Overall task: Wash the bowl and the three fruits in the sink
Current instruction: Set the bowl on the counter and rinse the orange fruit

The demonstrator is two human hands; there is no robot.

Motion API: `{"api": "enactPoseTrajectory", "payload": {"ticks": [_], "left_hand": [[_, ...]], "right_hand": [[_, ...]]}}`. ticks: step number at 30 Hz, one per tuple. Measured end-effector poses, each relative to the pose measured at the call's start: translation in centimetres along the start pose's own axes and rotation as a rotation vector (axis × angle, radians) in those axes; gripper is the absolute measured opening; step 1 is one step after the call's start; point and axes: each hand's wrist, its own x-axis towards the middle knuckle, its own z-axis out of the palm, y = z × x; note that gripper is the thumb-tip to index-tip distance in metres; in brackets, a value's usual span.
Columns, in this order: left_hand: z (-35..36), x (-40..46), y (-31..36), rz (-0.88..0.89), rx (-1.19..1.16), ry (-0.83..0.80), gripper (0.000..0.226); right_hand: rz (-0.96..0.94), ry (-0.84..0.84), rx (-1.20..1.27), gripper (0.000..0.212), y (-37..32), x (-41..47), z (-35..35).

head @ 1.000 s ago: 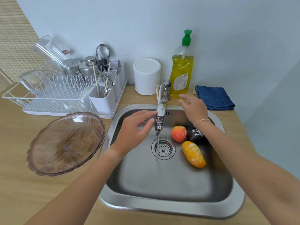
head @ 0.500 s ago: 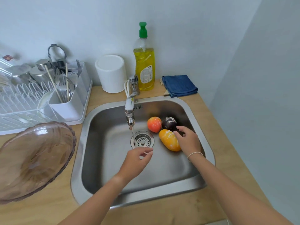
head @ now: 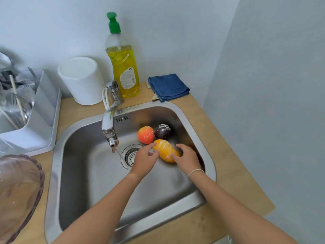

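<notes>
Three fruits lie at the back right of the steel sink (head: 207, 155): a red-orange round fruit (head: 146, 134), a dark purple fruit (head: 162, 131) and a long yellow-orange fruit (head: 164, 150) streaked with white. My left hand (head: 144, 161) touches the yellow fruit's left side with spread fingers. My right hand (head: 188, 159) touches its right side; neither hand is closed around it. A thin stream runs from the tap (head: 110, 127) toward the drain (head: 130, 154). The tinted glass bowl (head: 19, 191) rests on the counter at the left.
A yellow dish-soap bottle (head: 123, 67), a white canister (head: 81, 80) and a folded blue cloth (head: 168, 87) stand behind the sink. A white cutlery holder (head: 35, 124) in a drying rack sits at the left. A wall closes in on the right.
My right hand left the tap area and dropped into the sink. My left hand moved from under the spout to the yellow fruit. Both hands now flank it.
</notes>
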Motion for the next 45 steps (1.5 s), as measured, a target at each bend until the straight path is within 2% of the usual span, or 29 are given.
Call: {"api": "enactPoseTrajectory", "payload": {"ticks": [8,13,16,19,32,36,41,45], "left_hand": [[1.5,3.1,-2.0,-0.177,-0.123,-0.018,0.045],[1.9,3.5,-2.1,-0.222,-0.23,-0.019,0.062],[2.7,5.3,-3.8,-0.334,-0.316,-0.033,0.054],[3.1,5.2,-3.5,-0.334,-0.377,-0.015,0.049],[1.2,2.5,-3.7,-0.384,-0.606,0.011,0.043],[-1.0,-0.1,-4.0,-0.418,-0.678,0.076,0.038],[-4.3,-3.0,-4.7,-0.406,-0.732,0.161,0.022],[-6.4,-4.8,-5.7,-0.42,-0.758,0.237,0.025]], "right_hand": [[0.092,-0.084,-0.049,0.057,0.3,1.7,1.2],[0.118,-0.096,-0.059,0.059,0.5,2.1,1.5],[0.168,-0.143,-0.116,0.057,0.7,3.9,3.0],[0.168,-0.134,-0.119,0.054,0.7,3.6,2.9],[0.021,-0.148,-0.045,0.057,0.2,2.3,2.3],[-0.055,-0.221,-0.01,0.057,-0.5,1.0,3.2],[-0.129,-0.308,0.1,0.056,-1.8,-0.3,5.5],[-0.169,-0.353,0.19,0.054,-2.9,-0.9,7.2]]}}
